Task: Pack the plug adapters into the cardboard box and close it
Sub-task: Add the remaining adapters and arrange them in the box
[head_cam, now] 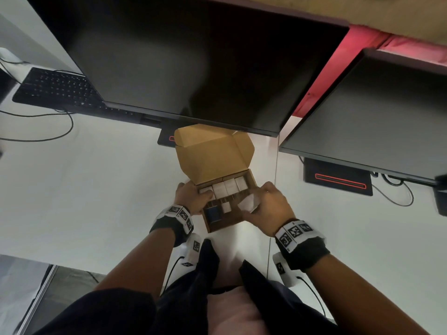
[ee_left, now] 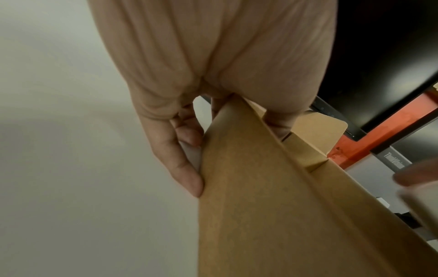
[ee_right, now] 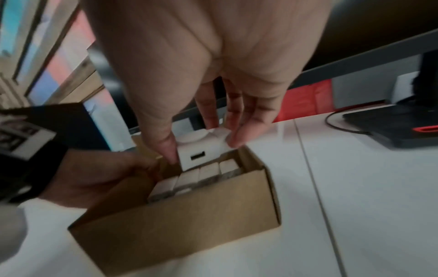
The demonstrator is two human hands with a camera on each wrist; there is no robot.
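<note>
An open cardboard box (head_cam: 223,224) sits on the white desk, its lid (head_cam: 212,153) folded back toward the monitor. Several white plug adapters (head_cam: 228,187) stand in a row inside, and a dark blue item (head_cam: 212,213) lies near the front. My left hand (head_cam: 193,197) grips the box's left wall (ee_left: 237,168), thumb over the rim and fingers (ee_left: 189,168) against the outside. My right hand (head_cam: 266,204) pinches a white plug adapter (ee_right: 201,148) between thumb and fingers, just above the box (ee_right: 189,224) at its right side.
A large black monitor (head_cam: 193,56) hangs over the box's far side, with its base (head_cam: 167,139) behind the lid. A second monitor (head_cam: 387,112) and its stand (head_cam: 338,177) are to the right. A keyboard (head_cam: 58,88) and cables (head_cam: 48,126) lie at the far left.
</note>
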